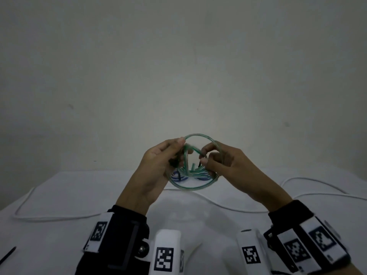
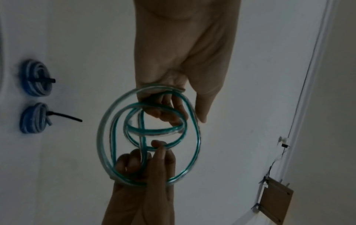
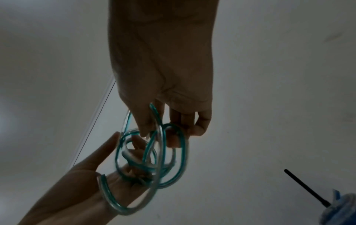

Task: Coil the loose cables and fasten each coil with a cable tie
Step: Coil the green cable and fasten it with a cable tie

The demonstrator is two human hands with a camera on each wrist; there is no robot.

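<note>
I hold a green translucent cable [image 1: 195, 135] in loose loops above the white table [image 1: 79, 191]. My left hand [image 1: 179, 152] grips the left side of the coil with thumb on top and fingers curled through the loops. My right hand [image 1: 204, 156] pinches a strand between thumb and forefinger on the right side. In the left wrist view the green cable [image 2: 100, 137] forms several uneven rings between the left hand [image 2: 179, 115] and the right hand [image 2: 156, 150]. The right wrist view shows the right hand [image 3: 159, 134] on the cable [image 3: 184, 152], with the left hand [image 3: 115, 175] under it.
Two blue coils [image 2: 36, 77] [image 2: 34, 118], each bound with a black tie, lie on the table beyond my hands. A loose white cable [image 1: 59, 218] runs across the table. A black cable tie [image 1: 8, 255] lies at the near left edge. A wall stands close behind.
</note>
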